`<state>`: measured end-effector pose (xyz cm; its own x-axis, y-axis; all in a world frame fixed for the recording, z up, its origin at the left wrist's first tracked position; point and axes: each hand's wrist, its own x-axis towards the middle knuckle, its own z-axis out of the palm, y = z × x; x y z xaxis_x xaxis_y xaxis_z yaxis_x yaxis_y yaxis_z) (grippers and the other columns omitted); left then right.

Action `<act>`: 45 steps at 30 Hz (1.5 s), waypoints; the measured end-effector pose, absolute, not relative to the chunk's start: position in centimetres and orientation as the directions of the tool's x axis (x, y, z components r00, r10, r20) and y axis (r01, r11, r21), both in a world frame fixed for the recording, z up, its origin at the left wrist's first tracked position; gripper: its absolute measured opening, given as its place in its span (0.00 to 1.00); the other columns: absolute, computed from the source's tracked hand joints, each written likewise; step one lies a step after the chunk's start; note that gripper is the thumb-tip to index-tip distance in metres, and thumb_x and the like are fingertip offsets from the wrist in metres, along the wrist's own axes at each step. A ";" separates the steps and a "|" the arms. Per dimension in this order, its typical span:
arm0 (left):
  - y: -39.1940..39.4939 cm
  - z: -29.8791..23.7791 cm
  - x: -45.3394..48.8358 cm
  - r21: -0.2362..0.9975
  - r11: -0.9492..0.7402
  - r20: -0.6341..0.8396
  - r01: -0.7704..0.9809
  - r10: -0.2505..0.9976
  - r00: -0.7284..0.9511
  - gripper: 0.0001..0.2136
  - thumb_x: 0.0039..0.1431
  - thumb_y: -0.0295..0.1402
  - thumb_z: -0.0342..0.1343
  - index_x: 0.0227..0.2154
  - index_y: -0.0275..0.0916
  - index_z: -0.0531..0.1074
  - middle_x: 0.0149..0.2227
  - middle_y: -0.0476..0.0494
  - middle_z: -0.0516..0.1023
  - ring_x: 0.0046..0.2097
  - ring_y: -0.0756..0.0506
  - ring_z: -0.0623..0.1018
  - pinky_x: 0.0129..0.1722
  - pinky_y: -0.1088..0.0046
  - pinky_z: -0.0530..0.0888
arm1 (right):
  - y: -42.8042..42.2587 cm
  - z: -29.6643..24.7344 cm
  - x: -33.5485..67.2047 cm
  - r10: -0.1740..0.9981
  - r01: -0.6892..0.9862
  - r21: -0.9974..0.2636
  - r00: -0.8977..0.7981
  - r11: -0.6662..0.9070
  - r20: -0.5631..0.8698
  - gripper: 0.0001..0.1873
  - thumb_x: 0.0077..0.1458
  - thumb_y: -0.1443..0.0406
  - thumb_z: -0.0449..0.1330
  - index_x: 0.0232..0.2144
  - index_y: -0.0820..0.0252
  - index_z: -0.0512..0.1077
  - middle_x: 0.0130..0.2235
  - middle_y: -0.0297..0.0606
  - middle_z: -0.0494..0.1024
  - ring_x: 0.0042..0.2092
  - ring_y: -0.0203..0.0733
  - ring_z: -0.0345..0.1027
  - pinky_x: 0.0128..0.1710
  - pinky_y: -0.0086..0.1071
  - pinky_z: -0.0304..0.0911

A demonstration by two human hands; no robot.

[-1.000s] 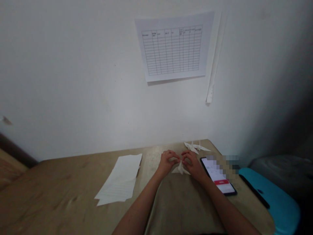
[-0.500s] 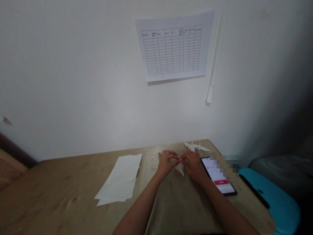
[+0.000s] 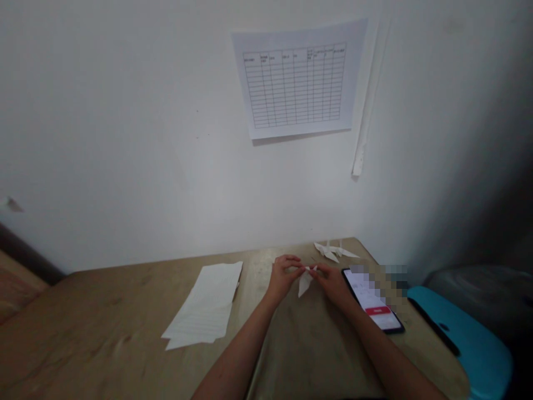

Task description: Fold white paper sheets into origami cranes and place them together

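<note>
A small folded piece of white paper (image 3: pixel 305 282) hangs between my hands above the wooden table (image 3: pixel 125 294), with a narrow point showing downward. My left hand (image 3: pixel 285 276) pinches its left end between the fingertips. My right hand (image 3: pixel 331 279) grips the other end the same way. Just beyond my hands, several folded white paper birds (image 3: pixel 333 251) lie near the table's far edge.
A stack of white paper sheets (image 3: pixel 203 306) lies left of my hands. A smartphone (image 3: pixel 370 298) with a lit screen sits to the right, partly pixelated. A blue seat (image 3: pixel 462 333) stands beyond the table's right edge. A ruled chart (image 3: pixel 296 80) hangs on the wall.
My hands have drawn slightly apart and the folded paper now shows as a narrow hanging point between them, instead of a wider shape beneath my fingers.
</note>
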<state>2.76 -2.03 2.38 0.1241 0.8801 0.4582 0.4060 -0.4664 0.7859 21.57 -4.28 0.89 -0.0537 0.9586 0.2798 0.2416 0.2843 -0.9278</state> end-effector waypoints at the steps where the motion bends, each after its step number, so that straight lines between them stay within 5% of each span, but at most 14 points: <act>1: -2.1 2.4 2.8 0.786 -0.465 0.458 0.407 0.880 0.121 0.02 0.51 0.33 0.70 0.29 0.45 0.84 0.43 0.45 0.83 0.48 0.42 0.79 0.56 0.59 0.71 | -4.3 1.0 21.5 0.963 0.227 -0.936 -0.049 0.269 0.265 0.22 0.53 0.47 0.62 0.36 0.56 0.82 0.41 0.43 0.85 0.44 0.54 0.77 0.49 0.47 0.69; 12: -2.9 2.6 3.9 0.789 -0.455 0.462 0.414 0.883 0.090 0.02 0.53 0.34 0.68 0.30 0.45 0.83 0.44 0.45 0.82 0.50 0.42 0.78 0.56 0.58 0.70 | -4.5 1.2 21.6 0.957 0.272 -0.923 0.025 0.271 0.288 0.21 0.54 0.46 0.61 0.29 0.57 0.80 0.33 0.39 0.83 0.38 0.50 0.75 0.41 0.40 0.69; 19: -3.2 3.1 3.9 0.771 -0.466 0.483 0.434 0.872 0.078 0.01 0.53 0.33 0.68 0.30 0.45 0.83 0.45 0.44 0.82 0.51 0.41 0.76 0.58 0.55 0.68 | -4.5 1.1 21.4 0.932 0.309 -0.896 0.069 0.318 0.355 0.19 0.55 0.48 0.61 0.29 0.55 0.80 0.36 0.40 0.83 0.43 0.52 0.74 0.50 0.45 0.66; 26: -3.2 3.3 3.8 0.753 -0.478 0.499 0.453 0.863 0.081 0.02 0.53 0.33 0.68 0.31 0.46 0.83 0.45 0.45 0.82 0.52 0.41 0.76 0.58 0.55 0.68 | -4.6 1.2 21.3 0.910 0.337 -0.866 0.059 0.369 0.410 0.17 0.56 0.49 0.62 0.27 0.52 0.80 0.38 0.38 0.85 0.48 0.52 0.74 0.63 0.54 0.52; 34: -3.2 3.5 3.9 0.739 -0.475 0.486 0.478 0.867 0.110 0.02 0.52 0.32 0.69 0.29 0.46 0.83 0.46 0.46 0.81 0.53 0.40 0.75 0.59 0.54 0.67 | -4.2 0.1 21.4 0.873 0.327 -0.854 0.139 0.404 0.467 0.16 0.52 0.50 0.66 0.24 0.54 0.77 0.46 0.43 0.81 0.51 0.52 0.72 0.58 0.49 0.62; 45: -3.3 3.4 3.8 0.740 -0.477 0.488 0.473 0.866 0.110 0.02 0.53 0.33 0.69 0.30 0.47 0.83 0.46 0.46 0.80 0.53 0.40 0.75 0.59 0.55 0.66 | -3.7 -0.2 21.5 0.897 0.246 -0.899 0.169 0.362 0.408 0.17 0.50 0.48 0.67 0.29 0.55 0.79 0.40 0.41 0.81 0.47 0.51 0.72 0.55 0.47 0.64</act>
<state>3.81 -3.28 3.37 0.1101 0.8661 0.4876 0.4734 -0.4771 0.7405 21.51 -3.70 -0.25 0.1686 0.8974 0.4077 0.2459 0.3622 -0.8991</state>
